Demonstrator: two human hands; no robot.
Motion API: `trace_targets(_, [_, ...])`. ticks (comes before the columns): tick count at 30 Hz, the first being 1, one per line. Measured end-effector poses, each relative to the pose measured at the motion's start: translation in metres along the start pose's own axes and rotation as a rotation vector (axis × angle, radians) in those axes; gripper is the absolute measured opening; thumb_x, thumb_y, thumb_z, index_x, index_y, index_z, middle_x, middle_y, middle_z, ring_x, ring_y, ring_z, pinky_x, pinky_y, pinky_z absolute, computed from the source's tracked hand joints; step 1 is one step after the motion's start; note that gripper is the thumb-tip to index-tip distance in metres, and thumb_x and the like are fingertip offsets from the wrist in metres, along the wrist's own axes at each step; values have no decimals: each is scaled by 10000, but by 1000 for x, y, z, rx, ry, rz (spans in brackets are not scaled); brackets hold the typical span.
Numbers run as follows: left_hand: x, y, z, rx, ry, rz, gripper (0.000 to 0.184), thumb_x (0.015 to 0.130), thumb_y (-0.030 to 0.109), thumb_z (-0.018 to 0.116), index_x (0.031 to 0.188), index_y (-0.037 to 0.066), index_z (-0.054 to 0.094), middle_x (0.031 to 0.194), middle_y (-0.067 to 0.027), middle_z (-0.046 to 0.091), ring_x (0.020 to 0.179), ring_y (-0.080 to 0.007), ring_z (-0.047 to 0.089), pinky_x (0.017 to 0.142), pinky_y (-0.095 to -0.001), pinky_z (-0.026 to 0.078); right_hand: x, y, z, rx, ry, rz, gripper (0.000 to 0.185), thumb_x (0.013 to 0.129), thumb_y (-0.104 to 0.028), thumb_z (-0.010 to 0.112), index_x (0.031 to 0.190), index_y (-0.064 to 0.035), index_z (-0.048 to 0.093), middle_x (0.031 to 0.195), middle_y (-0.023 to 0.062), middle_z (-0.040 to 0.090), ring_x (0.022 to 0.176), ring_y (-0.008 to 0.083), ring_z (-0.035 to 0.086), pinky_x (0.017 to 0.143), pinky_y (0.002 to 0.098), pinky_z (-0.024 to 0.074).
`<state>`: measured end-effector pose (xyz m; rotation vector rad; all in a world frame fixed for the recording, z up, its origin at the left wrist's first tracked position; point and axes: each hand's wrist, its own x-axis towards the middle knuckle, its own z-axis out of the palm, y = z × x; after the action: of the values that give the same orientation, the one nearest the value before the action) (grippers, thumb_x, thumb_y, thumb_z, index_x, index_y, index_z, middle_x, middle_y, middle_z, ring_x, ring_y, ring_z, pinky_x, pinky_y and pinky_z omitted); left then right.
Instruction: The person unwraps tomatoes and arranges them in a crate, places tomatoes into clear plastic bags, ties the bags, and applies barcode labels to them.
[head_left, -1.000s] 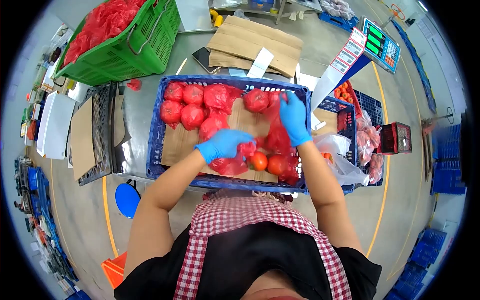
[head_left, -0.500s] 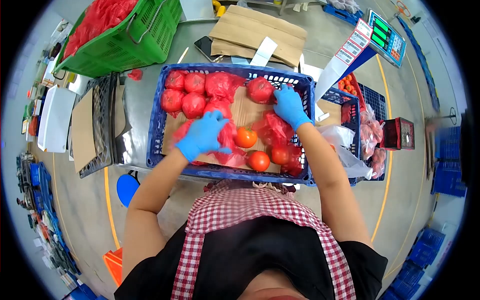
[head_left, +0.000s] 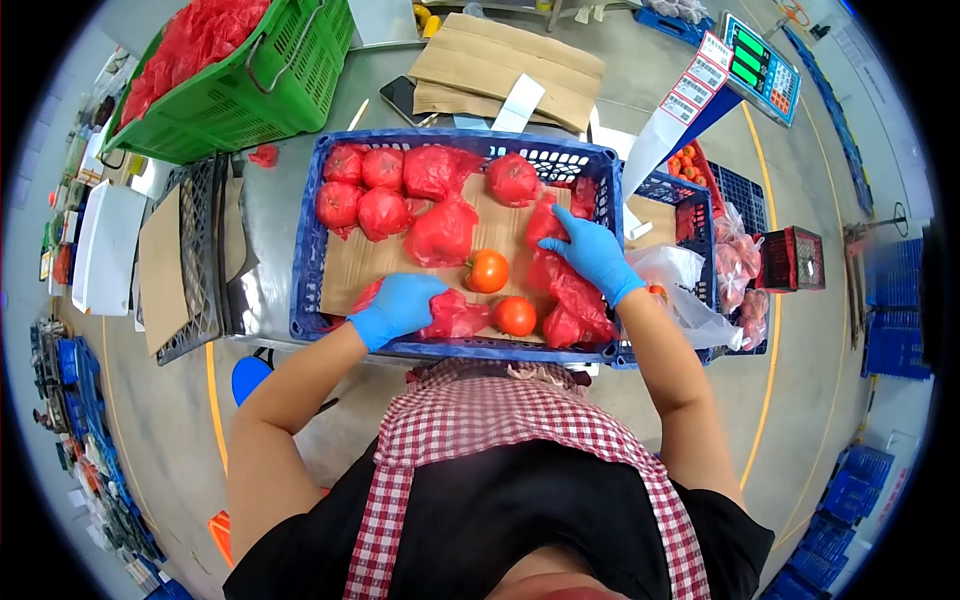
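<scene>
A blue plastic crate [head_left: 300, 290] lined with cardboard holds tomatoes, several of them wrapped in red plastic bags. My left hand [head_left: 398, 308], in a blue glove, is closed over a crumpled red plastic bag [head_left: 455, 318] at the near left side. At the right, my gloved right hand [head_left: 592, 252] pinches another red plastic bag [head_left: 540, 228] between thumb and fingers. Two bare tomatoes, one [head_left: 487, 271] in the middle and one [head_left: 515, 316] near the front wall, lie between my hands. A wrapped tomato [head_left: 513, 180] sits at the back.
A green basket [head_left: 290, 100] full of red bags stands back left. Behind the crate lie cardboard sheets [head_left: 510, 60] and a phone [head_left: 400, 97]. A scale display [head_left: 760, 70] and a label strip [head_left: 690, 95] rise at the right, near a second blue crate [head_left: 707, 235].
My left hand has moved toward me, off the middle bags. My right hand has come nearer, away from the back wall, and red plastic has shifted over the tomato at the right.
</scene>
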<state>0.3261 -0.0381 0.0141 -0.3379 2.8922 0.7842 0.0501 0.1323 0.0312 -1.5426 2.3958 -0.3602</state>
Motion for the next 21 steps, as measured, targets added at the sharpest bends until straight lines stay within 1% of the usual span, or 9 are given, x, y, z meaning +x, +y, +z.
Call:
trace_targets(4, [28,-12,-1,-661,483,-273,275,813,220,664,984,12,609,881,-151,649,770,-233,615,690,-318,490,14,10,-17,245,246,97,325,790,-330,645,888,-21,653,847,191,640,777,356,620,716,413,492])
trace_targets(6, [38,-7,-50,-856,667,-337,282,839,157,651,1008,-59,585,874,-108,653,772,-135,586,697,-280,493,21,16,-55,326,413,194,357,776,-329,668,935,-10,649,824,178,654,755,317,642,683,370,500])
trace_targets(8, [48,-25,-71,-742,761,-148,393,796,234,698,1083,-5,577,920,-129,664,807,-200,625,724,-293,510,29,25,-87,301,636,248,304,794,-320,649,937,-51,658,803,176,653,721,307,642,642,361,498])
trace_targets(10, [52,-12,-87,-92,685,-215,550,709,340,748,1154,78,558,983,-136,632,834,-284,629,712,-343,518,36,14,-108,103,701,252,300,822,-329,626,964,-67,656,815,146,658,716,252,647,663,316,500])
trace_targets(12, [68,-8,-62,167,354,-197,696,636,437,760,1231,174,512,1071,-118,567,875,-293,614,728,-371,516,46,6,-95,-93,395,141,384,809,-431,603,963,-83,660,840,154,655,737,305,638,671,362,504])
trace_targets(13, [75,-4,-48,296,242,-224,624,661,373,738,1219,200,521,1085,-84,541,884,-260,606,702,-372,515,42,-5,-83,-190,241,84,437,771,-500,601,887,-82,660,777,162,642,736,333,628,673,413,502])
trace_targets(17, [81,-11,-29,317,276,-177,418,695,123,643,1108,171,597,1114,-84,558,876,-248,607,701,-380,511,2,-22,-32,-390,-418,-4,514,668,-547,679,854,-68,662,845,135,626,750,305,627,657,408,503])
trace_targets(19, [72,-15,-32,272,257,-18,376,692,86,638,1063,146,619,1129,-90,568,879,-257,608,706,-374,514,-21,-19,-14,-359,-297,-34,464,646,-490,710,841,-73,662,868,120,592,779,296,608,651,405,499])
trace_targets(21, [73,-27,-23,15,501,-127,315,715,69,631,1026,117,626,1096,-105,592,869,-260,613,699,-360,513,-31,-17,-10,-311,-181,-130,291,662,-323,713,805,-77,653,916,93,531,819,294,565,683,401,476])
